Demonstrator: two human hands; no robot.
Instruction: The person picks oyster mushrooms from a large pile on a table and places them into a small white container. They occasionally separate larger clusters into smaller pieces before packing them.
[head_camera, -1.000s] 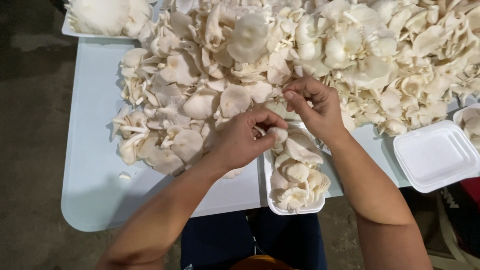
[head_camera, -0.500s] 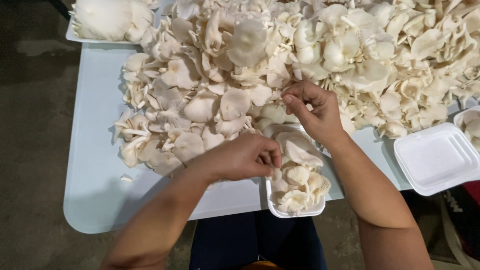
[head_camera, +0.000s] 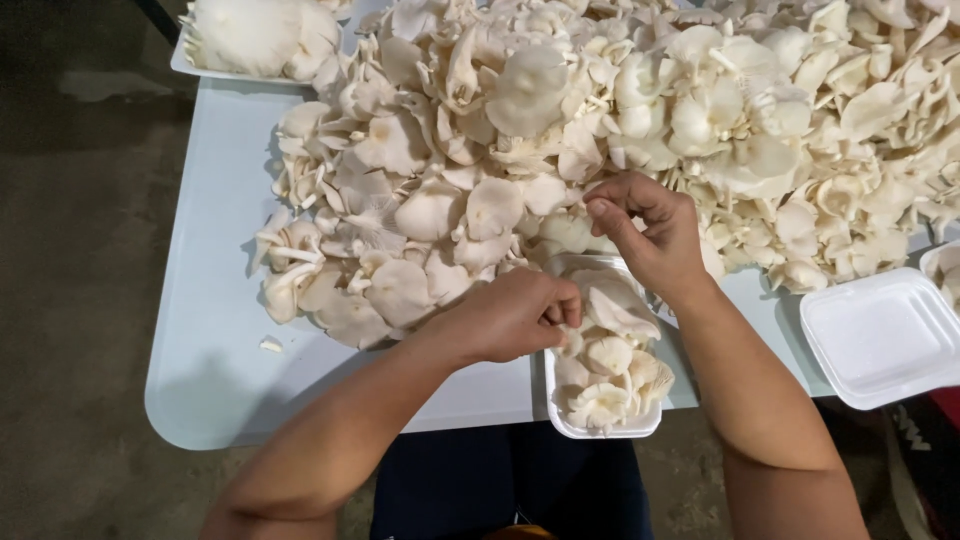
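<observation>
Two hands over our mushroom tray (head_camera: 560, 420) at the desk (head_camera: 210, 330) edge. Left hand (head_camera: 515, 318) curls closed, pressing mushrooms in; right hand (head_camera: 650, 230) pinches a small piece, apparently to trim it.

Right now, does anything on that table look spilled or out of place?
One small mushroom scrap lies alone on the bare table, apart from the big mushroom pile. The tray being filled overhangs the table's near edge.
</observation>
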